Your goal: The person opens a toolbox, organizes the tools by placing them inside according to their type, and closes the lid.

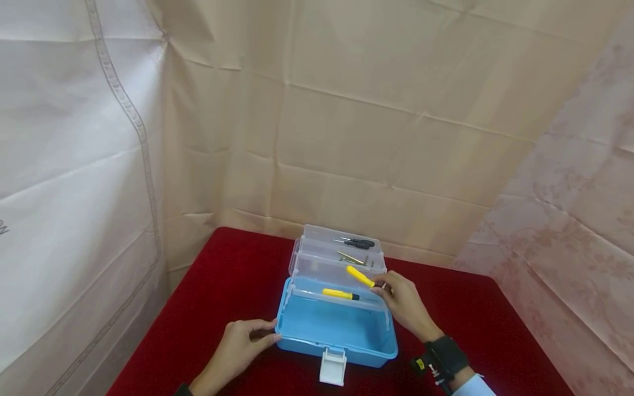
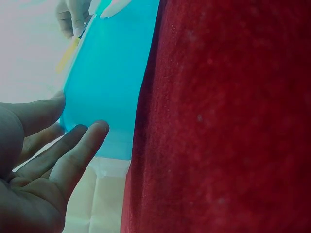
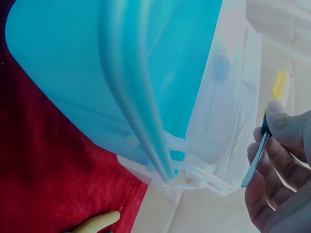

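A blue toolbox [image 1: 337, 324] with fold-out clear trays stands on the red cloth. My right hand [image 1: 403, 300] pinches a screwdriver [image 1: 360, 276] by its black collar, over the right end of the trays. In the right wrist view its flat metal blade [image 3: 256, 162] points down and its yellow handle sticks out above the thumb. My left hand [image 1: 241, 344] touches the front left corner of the box, thumb and extended fingertips [image 2: 101, 127] against its blue wall. Another yellow-handled screwdriver [image 1: 339, 294] lies in the lowest clear tray.
Black-handled screwdrivers [image 1: 360, 243] and several thin metal pieces [image 1: 354, 258] lie in the upper clear trays. A white latch [image 1: 333, 367] hangs at the box front. Below the box in the right wrist view shows a pale yellow curved end [image 3: 99, 222]. Hung sheets [image 1: 346, 137] surround the table.
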Motion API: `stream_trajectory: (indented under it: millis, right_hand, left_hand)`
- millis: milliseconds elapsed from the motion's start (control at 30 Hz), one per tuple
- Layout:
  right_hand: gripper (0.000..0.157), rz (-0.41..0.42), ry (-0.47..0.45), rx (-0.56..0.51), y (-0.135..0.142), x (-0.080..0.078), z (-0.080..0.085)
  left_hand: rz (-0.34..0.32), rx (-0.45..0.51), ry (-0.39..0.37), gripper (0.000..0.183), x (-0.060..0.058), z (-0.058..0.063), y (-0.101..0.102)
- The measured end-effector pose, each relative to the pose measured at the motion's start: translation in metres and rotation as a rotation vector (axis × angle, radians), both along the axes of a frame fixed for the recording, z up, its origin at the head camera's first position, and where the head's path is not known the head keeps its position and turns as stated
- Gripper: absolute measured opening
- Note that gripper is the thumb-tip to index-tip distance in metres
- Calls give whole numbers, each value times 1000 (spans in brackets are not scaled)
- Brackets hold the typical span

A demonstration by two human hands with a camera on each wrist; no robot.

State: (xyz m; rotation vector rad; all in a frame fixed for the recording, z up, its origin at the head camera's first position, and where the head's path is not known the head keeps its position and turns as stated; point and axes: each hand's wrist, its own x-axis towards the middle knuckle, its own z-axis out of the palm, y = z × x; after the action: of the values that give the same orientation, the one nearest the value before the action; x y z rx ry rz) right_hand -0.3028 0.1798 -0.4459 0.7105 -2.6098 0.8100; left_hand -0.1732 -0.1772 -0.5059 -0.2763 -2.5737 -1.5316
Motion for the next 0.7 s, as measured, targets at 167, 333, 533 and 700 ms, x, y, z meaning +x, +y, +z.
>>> stream_trajectory:
  millis: [167, 333, 533, 700]
  right_hand:
    - [21, 18, 1, -3, -2, -2, -1]
    - [20, 26, -3, 5, -5, -4, -1]
    - [21, 43, -8, 16, -10, -4, 2]
    - [21, 38, -44, 40, -15, -6, 4]
  left_hand:
    - [2, -13, 6, 44, -2, 0, 2]
    - [7, -28, 16, 44, -2, 1, 3]
    - [2, -27, 15, 44, -2, 1, 3]
    - [4, -27, 18, 43, -2, 1, 2]
